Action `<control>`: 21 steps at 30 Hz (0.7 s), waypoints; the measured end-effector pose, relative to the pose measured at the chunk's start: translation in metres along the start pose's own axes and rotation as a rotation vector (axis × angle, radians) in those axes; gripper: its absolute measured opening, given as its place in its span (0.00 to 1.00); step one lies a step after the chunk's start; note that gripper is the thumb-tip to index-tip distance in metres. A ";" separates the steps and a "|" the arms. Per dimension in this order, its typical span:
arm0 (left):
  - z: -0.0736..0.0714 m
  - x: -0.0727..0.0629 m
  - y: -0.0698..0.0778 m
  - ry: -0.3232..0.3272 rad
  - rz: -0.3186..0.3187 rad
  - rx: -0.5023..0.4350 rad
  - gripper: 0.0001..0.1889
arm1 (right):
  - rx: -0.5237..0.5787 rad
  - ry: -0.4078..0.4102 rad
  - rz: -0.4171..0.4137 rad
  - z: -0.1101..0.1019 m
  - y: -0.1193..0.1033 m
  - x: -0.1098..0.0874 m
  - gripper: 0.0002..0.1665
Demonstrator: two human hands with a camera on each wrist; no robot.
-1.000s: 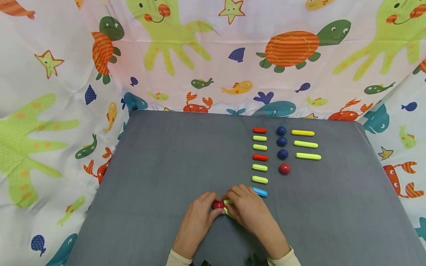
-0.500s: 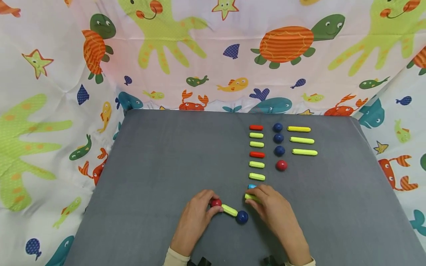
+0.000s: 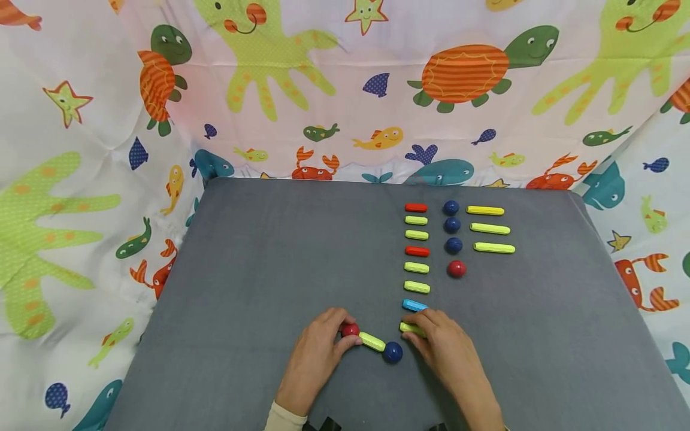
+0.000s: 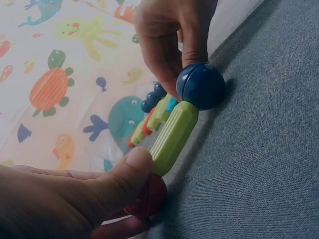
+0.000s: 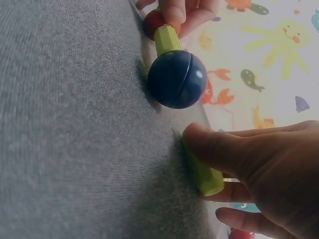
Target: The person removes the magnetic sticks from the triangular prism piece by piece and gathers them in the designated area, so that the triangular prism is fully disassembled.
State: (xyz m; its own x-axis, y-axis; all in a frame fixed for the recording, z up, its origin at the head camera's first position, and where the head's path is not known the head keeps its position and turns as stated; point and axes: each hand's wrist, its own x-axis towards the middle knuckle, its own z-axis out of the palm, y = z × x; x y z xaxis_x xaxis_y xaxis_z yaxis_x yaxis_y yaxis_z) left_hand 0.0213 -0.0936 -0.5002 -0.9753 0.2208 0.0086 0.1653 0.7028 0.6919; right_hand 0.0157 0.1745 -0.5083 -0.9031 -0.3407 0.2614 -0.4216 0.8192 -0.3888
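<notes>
My left hand (image 3: 318, 353) pinches a red ball (image 3: 350, 330) between thumb and fingers. From that ball a short lime-green rod (image 3: 372, 341) runs to a dark blue ball (image 3: 392, 352), the three joined in a line on the grey cloth. To the right, my right hand (image 3: 447, 347) grips a separate lime-green rod (image 3: 412, 328), just below a light blue rod (image 3: 414, 305). In the right wrist view this gripped rod (image 5: 207, 177) lies at the cloth, apart from the blue ball (image 5: 177, 79). The left thumb (image 4: 137, 162) touches the joined rod's near end in the left wrist view.
Short red and lime rods (image 3: 417, 267) form a column beyond my right hand. Beside it stand several blue balls (image 3: 453, 245) and a red ball (image 3: 456, 269). Longer yellow-green rods (image 3: 493, 247) lie farther right. A sea-animal-patterned curtain (image 3: 345, 90) borders the grey table (image 3: 269, 251).
My right hand has moved right, away from the joined pieces, and now holds a separate lime rod under the light blue one. The blue ball has come into sight. The left hand stays on the red ball.
</notes>
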 end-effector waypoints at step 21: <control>0.000 -0.002 -0.003 -0.002 0.006 0.006 0.14 | 0.010 -0.008 0.030 0.003 0.003 0.001 0.15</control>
State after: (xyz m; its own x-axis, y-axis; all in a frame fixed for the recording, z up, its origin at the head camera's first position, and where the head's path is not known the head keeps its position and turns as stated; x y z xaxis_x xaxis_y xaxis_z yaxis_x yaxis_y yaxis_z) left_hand 0.0229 -0.0956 -0.5024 -0.9739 0.2265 0.0116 0.1722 0.7053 0.6877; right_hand 0.0134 0.1759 -0.5116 -0.9158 -0.3201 0.2426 -0.3954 0.8245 -0.4049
